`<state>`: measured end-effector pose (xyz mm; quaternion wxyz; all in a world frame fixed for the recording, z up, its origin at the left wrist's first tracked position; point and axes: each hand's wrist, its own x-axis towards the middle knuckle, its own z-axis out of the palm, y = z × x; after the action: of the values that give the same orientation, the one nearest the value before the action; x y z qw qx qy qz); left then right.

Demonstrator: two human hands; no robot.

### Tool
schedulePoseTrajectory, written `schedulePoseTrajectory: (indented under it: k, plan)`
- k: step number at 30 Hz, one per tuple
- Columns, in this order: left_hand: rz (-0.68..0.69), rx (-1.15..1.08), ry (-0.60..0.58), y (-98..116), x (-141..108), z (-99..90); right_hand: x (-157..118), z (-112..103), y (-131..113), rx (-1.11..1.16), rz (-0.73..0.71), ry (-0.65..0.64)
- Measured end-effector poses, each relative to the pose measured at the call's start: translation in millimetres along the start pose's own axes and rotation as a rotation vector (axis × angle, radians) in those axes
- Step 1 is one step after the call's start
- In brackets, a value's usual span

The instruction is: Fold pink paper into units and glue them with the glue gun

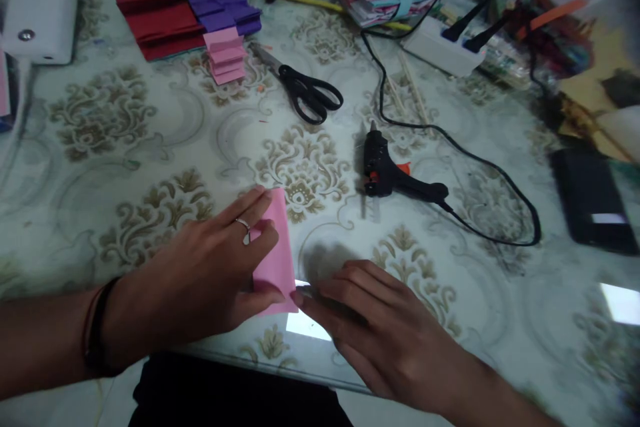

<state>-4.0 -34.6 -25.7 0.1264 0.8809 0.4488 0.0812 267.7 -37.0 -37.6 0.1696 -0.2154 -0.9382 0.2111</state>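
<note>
A strip of pink paper [280,260] with a fold along its right side lies on the table near the front edge. My left hand [215,253], with a ring and a dark wristband, grips it, the fingers at its far end and the thumb pressed near its lower edge. My right hand [380,327] comes in from the right, fingers bent and close together, the fingertips at the paper's lower right corner. The underside of that pinch is hidden. A black hot glue gun [385,170] lies on its side beyond my right hand, and black-handled scissors [307,90] lie farther back.
Folded pink paper [226,57], red paper [157,23] and purple paper [220,7] lie at the back left. A white power box [40,17] stands far left. A power strip [440,47], looping black cord [493,160] and a phone [593,200] occupy the right.
</note>
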Motion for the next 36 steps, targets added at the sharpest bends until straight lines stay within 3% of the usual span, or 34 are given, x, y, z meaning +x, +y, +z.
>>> schedulePoseTrajectory:
  k: [36]
  plan:
    - [0.016, 0.015, -0.025, -1, -1, -1.3, 5, 7, -5, -0.096, -0.014, -0.104]
